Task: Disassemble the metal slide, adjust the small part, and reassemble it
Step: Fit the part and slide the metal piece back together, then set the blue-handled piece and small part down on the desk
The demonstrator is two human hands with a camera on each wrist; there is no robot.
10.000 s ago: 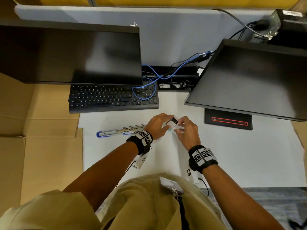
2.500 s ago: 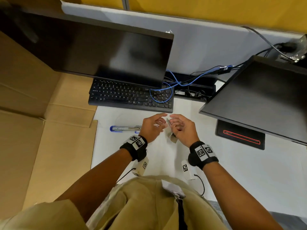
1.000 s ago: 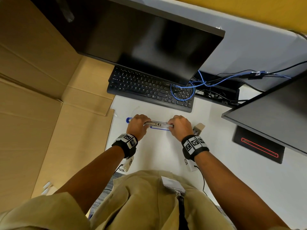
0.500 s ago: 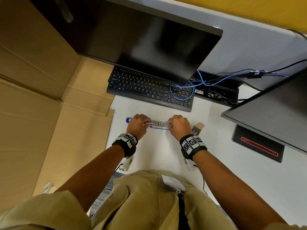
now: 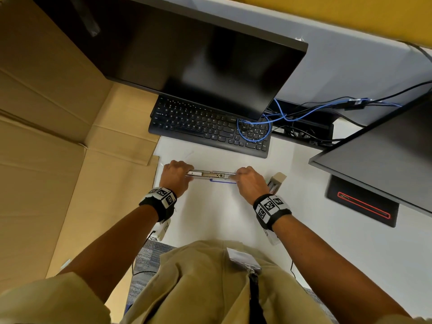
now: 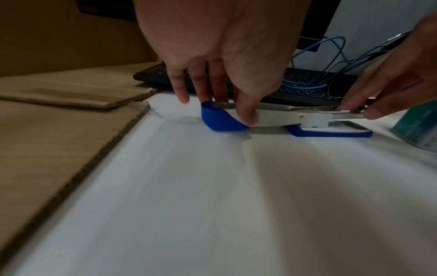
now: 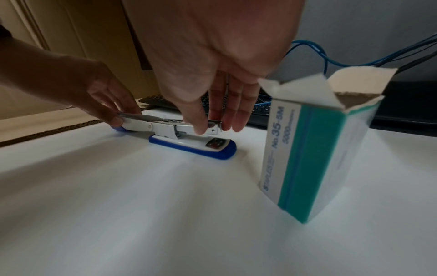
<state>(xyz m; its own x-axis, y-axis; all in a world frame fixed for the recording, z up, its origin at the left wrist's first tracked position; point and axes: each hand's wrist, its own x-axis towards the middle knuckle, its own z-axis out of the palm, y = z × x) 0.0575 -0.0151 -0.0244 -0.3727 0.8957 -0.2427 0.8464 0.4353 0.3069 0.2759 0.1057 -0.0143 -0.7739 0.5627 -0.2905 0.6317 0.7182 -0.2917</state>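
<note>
The stapler (image 5: pixel 211 176) lies on the white counter (image 5: pixel 217 218) near the keyboard (image 5: pixel 208 129), left hand (image 5: pixel 174 175) pinching its blue rear end, right hand (image 5: pixel 251 183) pinching its metal front, staple box (image 7: pixel 319 145) standing just right.

Upright white-and-teal cardboard staple box (image 7: pixel 314 149): "No. 35-5M", "5000", "STAPLES" along its side; smaller print too blurred to read.
Black keyboard (image 5: pixel 210 127): key letters, tiny.

You face a white desk (image 5: pixel 210 225) under two dark monitors (image 5: pixel 198 54) — a black keyboard (image 5: pixel 205 129) behind, flattened cardboard (image 5: pixel 58 160) left, yellow wall (image 5: pixel 350 10) beyond.
</note>
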